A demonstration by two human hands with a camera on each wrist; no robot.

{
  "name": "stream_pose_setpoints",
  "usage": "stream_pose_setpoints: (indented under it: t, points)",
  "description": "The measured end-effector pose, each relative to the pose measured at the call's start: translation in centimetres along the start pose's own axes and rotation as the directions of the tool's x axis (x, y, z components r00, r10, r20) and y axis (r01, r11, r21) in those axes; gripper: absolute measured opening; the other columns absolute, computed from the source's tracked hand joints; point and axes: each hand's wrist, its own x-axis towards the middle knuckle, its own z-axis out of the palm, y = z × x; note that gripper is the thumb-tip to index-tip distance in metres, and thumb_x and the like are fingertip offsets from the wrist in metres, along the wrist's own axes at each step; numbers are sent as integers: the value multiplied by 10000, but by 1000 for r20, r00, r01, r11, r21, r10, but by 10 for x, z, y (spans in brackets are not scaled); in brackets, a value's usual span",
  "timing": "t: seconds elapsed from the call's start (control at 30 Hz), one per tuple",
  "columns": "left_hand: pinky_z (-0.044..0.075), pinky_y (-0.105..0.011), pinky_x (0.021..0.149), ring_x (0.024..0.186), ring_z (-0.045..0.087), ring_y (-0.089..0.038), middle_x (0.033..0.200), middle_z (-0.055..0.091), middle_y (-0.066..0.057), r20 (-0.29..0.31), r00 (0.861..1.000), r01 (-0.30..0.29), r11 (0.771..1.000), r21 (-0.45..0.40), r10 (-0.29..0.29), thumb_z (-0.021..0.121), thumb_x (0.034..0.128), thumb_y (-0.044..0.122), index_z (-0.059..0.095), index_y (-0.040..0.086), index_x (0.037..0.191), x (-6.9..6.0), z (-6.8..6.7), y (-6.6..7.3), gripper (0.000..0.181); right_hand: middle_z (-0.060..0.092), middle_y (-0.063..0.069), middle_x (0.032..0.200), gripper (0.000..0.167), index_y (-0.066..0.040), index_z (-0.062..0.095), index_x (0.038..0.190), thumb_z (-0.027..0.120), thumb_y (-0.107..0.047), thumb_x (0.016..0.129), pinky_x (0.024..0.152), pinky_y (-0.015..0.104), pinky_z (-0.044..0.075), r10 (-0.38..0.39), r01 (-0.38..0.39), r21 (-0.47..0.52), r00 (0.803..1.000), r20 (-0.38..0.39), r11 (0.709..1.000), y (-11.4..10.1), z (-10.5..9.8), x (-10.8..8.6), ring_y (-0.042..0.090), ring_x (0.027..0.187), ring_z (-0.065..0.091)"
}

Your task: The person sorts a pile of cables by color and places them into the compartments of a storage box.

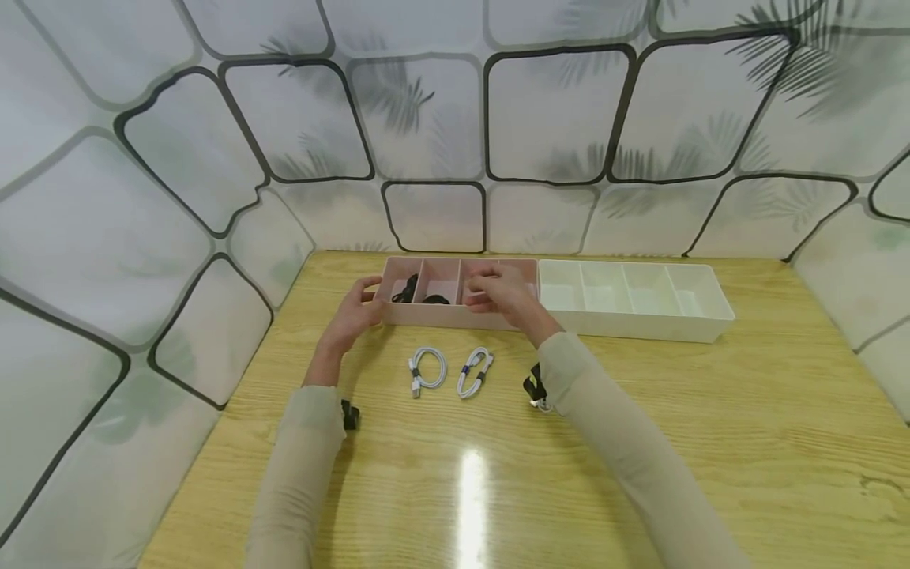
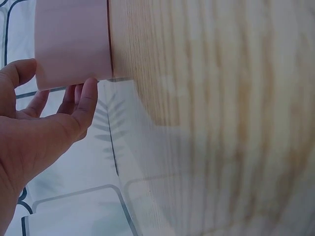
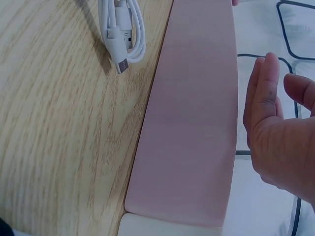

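Observation:
My left hand [image 1: 358, 312] holds the left end of a long pink divided storage box [image 1: 455, 317], with fingertips and thumb against its end and edge. Above that box's right half is my right hand [image 1: 503, 294], fingers extended and nothing visible in them; the right wrist view shows thumb and fingers apart. A bundled black cable [image 1: 408, 289] stands in the leftmost compartment. Another black item [image 1: 435, 299], probably a coiled cable, shows low in the second. My right hand partly hides the other compartments. Two coiled white cables [image 1: 430, 368] with dark ties lie before the box.
A white divided box [image 1: 640, 325] adjoins the pink one's right end. Partly hidden by the right sleeve, a pale cable [image 1: 543, 405] lies on the wooden table [image 1: 398, 490]. Patterned fabric [image 1: 554, 118] stands behind and to the sides.

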Motion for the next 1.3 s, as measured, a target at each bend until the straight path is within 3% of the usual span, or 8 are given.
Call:
stream_pose_setpoints:
  t: [0.2,0.47,0.57,0.8,1.03,1.3]
  points:
    - [402,-541,1033,1252,434,-428,1479,321,-355,-8,1000,7,1000,11,-7,435,1014,84,251,-13,1537,-11,2,9,563,572,217,1324,406,44,507,1353,587,-64,970,677,273,582,1,-1,9,1000,22,1000,2,-3,-7,167,763,692]
    - [422,-492,996,1233,438,-404,1467,324,-369,-13,1000,5,1000,-1,-5,428,1004,80,249,-17,1534,-10,1,7,569,537,244,1382,392,43,502,1346,575,-67,977,653,257,578,8,-10,42,998,58,999,4,-5,-13,149,723,690]
    - [414,-514,1016,1249,428,-415,1478,304,-372,-11,1000,7,1000,-6,-7,419,1000,89,231,-10,1543,-6,1,4,583,506,248,1409,423,46,483,1377,572,-66,979,670,263,580,-1,-3,45,996,89,999,3,-8,-19,148,732,692]
    - [389,-532,1040,1263,417,-404,1498,309,-328,-25,1000,12,1000,-19,-13,412,996,95,225,58,1560,14,1,-19,596,446,283,1428,486,62,433,1430,567,-48,976,703,280,583,-15,8,54,992,128,999,6,-18,-31,165,772,707]
    - [393,-508,1024,1258,411,-396,1489,316,-314,-42,999,13,1000,-11,-14,422,989,89,223,62,1551,13,5,-17,597,513,232,1322,423,47,499,1364,600,-51,964,750,338,587,-43,36,54,990,135,998,15,-29,-44,178,780,715]
    - [377,-525,1044,1294,391,-412,1507,300,-311,-44,999,1,999,-33,-3,419,1017,151,214,73,1560,10,8,-17,586,531,216,1307,479,49,443,1424,582,-91,988,760,339,586,-69,66,23,990,124,998,20,-48,-60,270,939,713]
